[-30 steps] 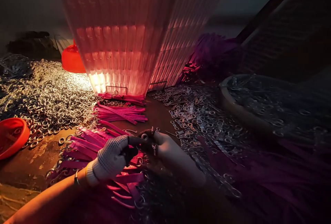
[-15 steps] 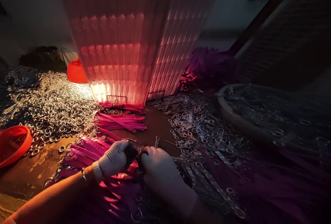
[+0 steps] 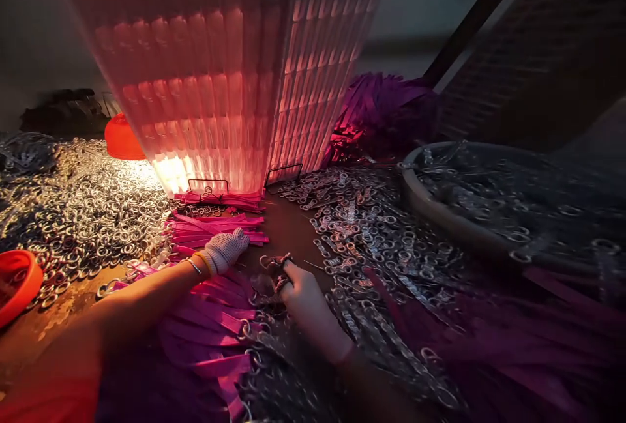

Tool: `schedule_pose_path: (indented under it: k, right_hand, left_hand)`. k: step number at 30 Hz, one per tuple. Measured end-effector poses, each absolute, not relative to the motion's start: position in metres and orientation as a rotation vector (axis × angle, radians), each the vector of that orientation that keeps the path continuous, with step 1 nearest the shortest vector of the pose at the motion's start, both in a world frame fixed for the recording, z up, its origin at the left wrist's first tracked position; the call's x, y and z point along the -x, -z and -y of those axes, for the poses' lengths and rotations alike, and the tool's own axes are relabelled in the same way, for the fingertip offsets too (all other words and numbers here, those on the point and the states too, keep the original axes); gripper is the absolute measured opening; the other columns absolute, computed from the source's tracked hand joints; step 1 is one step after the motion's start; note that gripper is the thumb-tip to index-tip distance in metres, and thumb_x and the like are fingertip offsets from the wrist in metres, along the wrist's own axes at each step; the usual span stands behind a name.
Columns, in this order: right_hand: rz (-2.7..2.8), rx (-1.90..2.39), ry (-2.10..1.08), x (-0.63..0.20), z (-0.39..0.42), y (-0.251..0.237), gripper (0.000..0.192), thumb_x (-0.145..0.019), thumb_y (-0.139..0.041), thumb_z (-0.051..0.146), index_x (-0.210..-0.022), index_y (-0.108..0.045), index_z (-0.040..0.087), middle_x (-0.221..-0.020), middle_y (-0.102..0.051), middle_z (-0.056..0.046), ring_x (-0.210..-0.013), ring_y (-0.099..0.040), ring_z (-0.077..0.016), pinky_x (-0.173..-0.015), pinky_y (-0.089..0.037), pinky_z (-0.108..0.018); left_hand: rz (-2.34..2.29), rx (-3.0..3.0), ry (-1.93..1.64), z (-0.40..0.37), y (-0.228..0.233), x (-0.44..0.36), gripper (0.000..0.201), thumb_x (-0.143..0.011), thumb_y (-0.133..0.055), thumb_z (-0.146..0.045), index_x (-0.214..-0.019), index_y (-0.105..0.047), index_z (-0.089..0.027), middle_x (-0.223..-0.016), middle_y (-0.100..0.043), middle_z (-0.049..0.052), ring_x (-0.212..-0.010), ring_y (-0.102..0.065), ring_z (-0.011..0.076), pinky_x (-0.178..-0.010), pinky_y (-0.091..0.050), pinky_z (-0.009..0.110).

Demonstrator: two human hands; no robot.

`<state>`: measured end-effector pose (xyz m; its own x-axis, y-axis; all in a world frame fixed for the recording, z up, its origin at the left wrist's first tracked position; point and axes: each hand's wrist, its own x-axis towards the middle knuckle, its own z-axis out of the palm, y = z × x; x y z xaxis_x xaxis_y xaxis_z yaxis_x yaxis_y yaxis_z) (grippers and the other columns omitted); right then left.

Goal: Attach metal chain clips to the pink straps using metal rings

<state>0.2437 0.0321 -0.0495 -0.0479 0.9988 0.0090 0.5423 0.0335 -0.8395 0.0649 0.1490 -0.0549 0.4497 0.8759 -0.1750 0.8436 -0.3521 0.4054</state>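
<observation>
Head view: the left hand (image 3: 225, 248), in a white knitted glove, reaches with loosely curled fingers to the flat pink fabric straps (image 3: 222, 224) and grips nothing. The right hand (image 3: 304, 292) pinches small metal ring fittings (image 3: 274, 265). Judged step: fetching a strap (next move needs one strap singled out). The brown desk (image 3: 288, 227) carries heaped silver metal rings (image 3: 83, 208), under a glowing ribbed lamp shade (image 3: 215, 84).

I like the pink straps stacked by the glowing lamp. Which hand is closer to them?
Left. The gloved left hand reaches right up to the pink strap stack. The right hand sits farther back, pinching metal rings.
</observation>
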Motion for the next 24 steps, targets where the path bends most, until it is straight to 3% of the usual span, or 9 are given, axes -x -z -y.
schedule_pose_path:
  k: [3,6,8,11,16,24]
  right_hand:
    - [1.703,1.55,-0.914,-0.238,-0.031,0.048,0.031,-0.081,-0.044,0.017,-0.1,-0.069,0.016,-0.077,-0.069,-0.004,-0.067,-0.055,-0.017,-0.063,-0.04,-0.025]
    - [1.811,1.547,-0.803,-0.231,-0.03,0.04,0.031,-0.079,-0.047,0.01,-0.1,-0.069,0.017,-0.085,-0.071,-0.006,-0.076,-0.06,-0.0182,-0.07,-0.042,-0.025]
    - [1.904,1.537,-0.704,-0.225,-0.03,0.033,0.031,-0.078,-0.048,0.007,-0.098,-0.068,0.018,-0.09,-0.071,-0.007,-0.082,-0.061,-0.0188,-0.073,-0.042,-0.025]
    - [2.06,1.529,-0.588,-0.212,-0.029,0.021,0.029,-0.078,-0.049,0.005,-0.097,-0.066,0.018,-0.093,-0.071,-0.007,-0.085,-0.061,-0.0191,-0.073,-0.041,-0.026]
    - [2.348,1.61,-0.399,-0.189,-0.019,0.001,0.024,-0.076,-0.049,0.006,-0.091,-0.065,0.015,-0.09,-0.069,-0.01,-0.078,-0.061,-0.022,-0.066,-0.036,-0.03]
    - [2.379,1.653,-0.302,-0.182,-0.008,-0.013,0.019,-0.076,-0.051,0.007,-0.085,-0.065,0.016,-0.085,-0.068,-0.007,-0.073,-0.058,-0.0175,-0.062,-0.03,-0.029]
  left_hand:
    - [-1.447,-2.25,-0.118,-0.145,0.054,-0.058,0.018,-0.088,-0.06,-0.02,-0.102,-0.067,-0.011,-0.113,-0.063,0.013,-0.095,-0.064,0.0213,-0.082,-0.052,0.037]
    - [-1.421,-2.144,-0.159,-0.13,0.034,-0.043,0.018,-0.087,-0.054,-0.02,-0.09,-0.069,-0.012,-0.087,-0.067,0.011,-0.075,-0.064,0.0184,-0.066,-0.05,0.028]
    - [-1.387,-2.04,-0.173,-0.112,0.016,-0.03,0.028,-0.092,-0.045,-0.028,-0.095,-0.068,-0.013,-0.067,-0.062,0.005,-0.056,-0.058,0.0136,-0.052,-0.045,0.023]
    - [-1.292,-1.633,-0.313,-0.079,-0.003,-0.014,0.029,-0.09,-0.044,-0.035,-0.094,-0.063,-0.014,-0.056,-0.055,-0.001,-0.039,-0.045,0.0083,-0.04,-0.035,0.019]
    - [-1.162,-1.19,-0.533,-0.039,-0.008,-0.008,0.038,-0.083,-0.057,-0.05,-0.067,-0.053,-0.016,-0.047,-0.047,-0.004,-0.035,-0.037,0.0061,-0.034,-0.026,0.018]
    - [-0.971,-0.894,-0.579,-0.03,-0.003,-0.009,0.042,-0.08,-0.061,-0.054,-0.065,-0.045,-0.019,-0.045,-0.033,-0.009,-0.034,-0.025,0.004,-0.033,-0.015,0.019]
